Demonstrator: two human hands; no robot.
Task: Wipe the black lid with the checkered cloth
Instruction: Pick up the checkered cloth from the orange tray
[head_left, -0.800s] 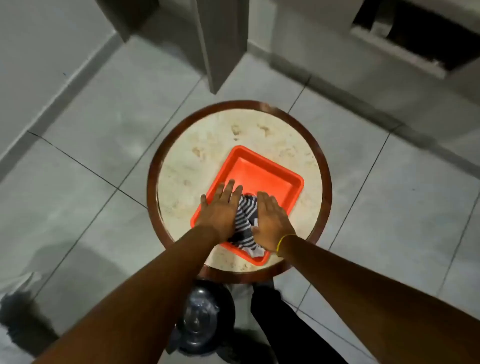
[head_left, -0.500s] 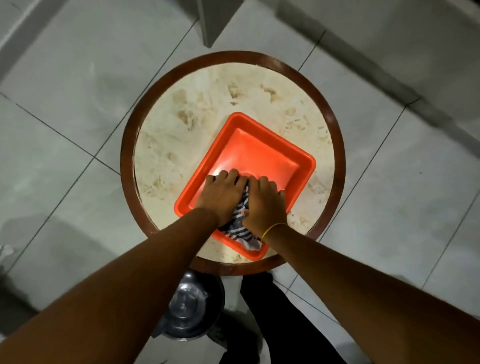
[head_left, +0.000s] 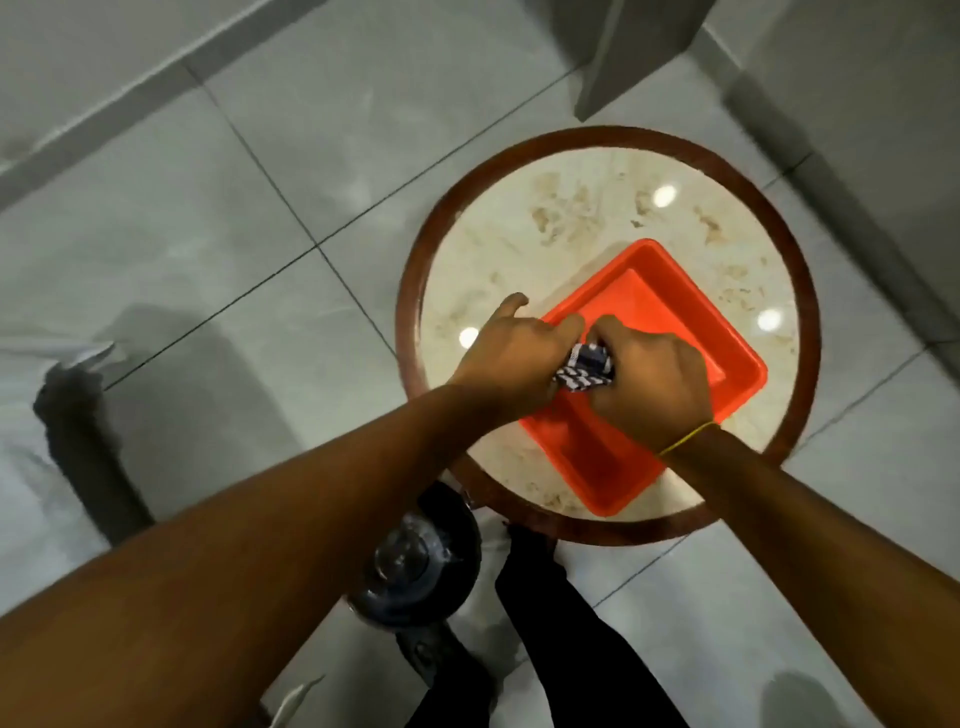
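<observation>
Both my hands are bunched around the checkered cloth (head_left: 584, 370), a dark blue and white wad that shows only between them. My left hand (head_left: 511, 358) grips it from the left, thumb sticking up. My right hand (head_left: 649, 384) grips it from the right, a yellow band on its wrist. The cloth is held just above the near left part of the orange tray (head_left: 670, 312). A round black lid (head_left: 415, 566) with a glossy middle lies low down near my legs, below the table's near edge, partly hidden by my left forearm.
The orange tray sits on a round marble-topped table (head_left: 571, 218) with a dark wooden rim. Grey floor tiles surround it. A grey pillar base (head_left: 623, 52) stands beyond the table. My dark trouser leg (head_left: 561, 649) is under the near edge.
My hands went from lying flat on the cloth in the tray to gripping it bunched up between them, raised off the tray floor. The camera view swung left, so the table sits further right.
</observation>
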